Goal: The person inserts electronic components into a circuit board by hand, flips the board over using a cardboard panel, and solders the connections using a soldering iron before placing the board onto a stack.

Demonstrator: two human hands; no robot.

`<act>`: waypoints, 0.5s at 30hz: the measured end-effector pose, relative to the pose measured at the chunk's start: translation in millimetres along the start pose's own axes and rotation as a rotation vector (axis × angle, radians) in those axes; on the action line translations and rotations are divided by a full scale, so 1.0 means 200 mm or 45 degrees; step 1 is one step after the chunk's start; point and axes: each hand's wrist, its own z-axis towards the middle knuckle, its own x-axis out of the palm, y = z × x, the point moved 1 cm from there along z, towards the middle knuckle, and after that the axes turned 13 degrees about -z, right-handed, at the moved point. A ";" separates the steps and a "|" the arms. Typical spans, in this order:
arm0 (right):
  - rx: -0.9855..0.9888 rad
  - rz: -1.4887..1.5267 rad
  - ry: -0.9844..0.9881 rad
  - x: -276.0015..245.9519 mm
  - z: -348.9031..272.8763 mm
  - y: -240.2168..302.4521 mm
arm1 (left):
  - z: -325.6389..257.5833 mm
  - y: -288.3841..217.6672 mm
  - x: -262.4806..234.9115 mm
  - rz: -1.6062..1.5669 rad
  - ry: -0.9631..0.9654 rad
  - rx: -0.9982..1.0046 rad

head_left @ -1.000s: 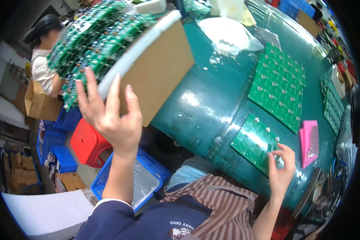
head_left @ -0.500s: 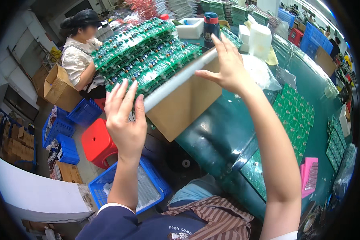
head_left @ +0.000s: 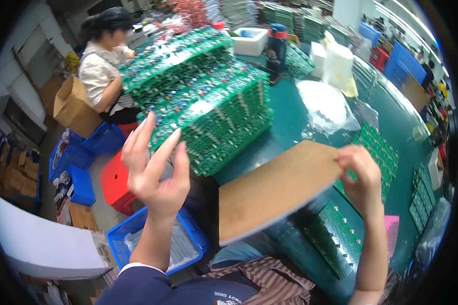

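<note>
A tall stack of green circuit boards (head_left: 224,114) stands on the green table, its top layers dotted with small parts. My left hand (head_left: 158,170) is open at the stack's near left corner, fingers raised and spread, holding nothing. Pinched at its right corner by my right hand (head_left: 360,165), a flat brown board (head_left: 277,190) with a pale edge hangs tilted over the table's front edge. Below my right hand, a green circuit board (head_left: 336,239) with a row of round metal-looking parts lies partly under the brown board.
On the floor at left are a red stool (head_left: 116,183), a blue crate (head_left: 118,249) and a cardboard box (head_left: 75,109). A co-worker (head_left: 102,66) is beyond the stack. Farther back stand a dark bottle (head_left: 276,48) and a white container (head_left: 337,66).
The brown board has come away from the stack's side toward me and tipped flatter. My right hand has moved right and down and now grips its corner. My left hand stays near the stack.
</note>
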 end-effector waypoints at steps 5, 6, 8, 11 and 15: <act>0.170 -0.239 -0.311 -0.27 -0.49 0.21 | -0.25 -0.26 -0.09 -0.921 0.493 -0.949; 0.279 -0.302 -0.333 -0.29 -0.61 0.25 | -0.32 -0.31 -0.05 -1.060 0.496 -1.063; 0.447 -0.468 -0.354 -0.35 -0.78 0.36 | -0.47 -0.37 0.01 -1.104 0.753 -1.148; 0.715 -0.631 -0.424 -0.39 -0.98 0.50 | -0.46 -0.64 0.13 -1.912 1.008 -1.841; 1.165 -0.544 -0.421 -0.47 -1.09 0.57 | -0.46 -0.75 0.41 -1.919 1.245 -1.563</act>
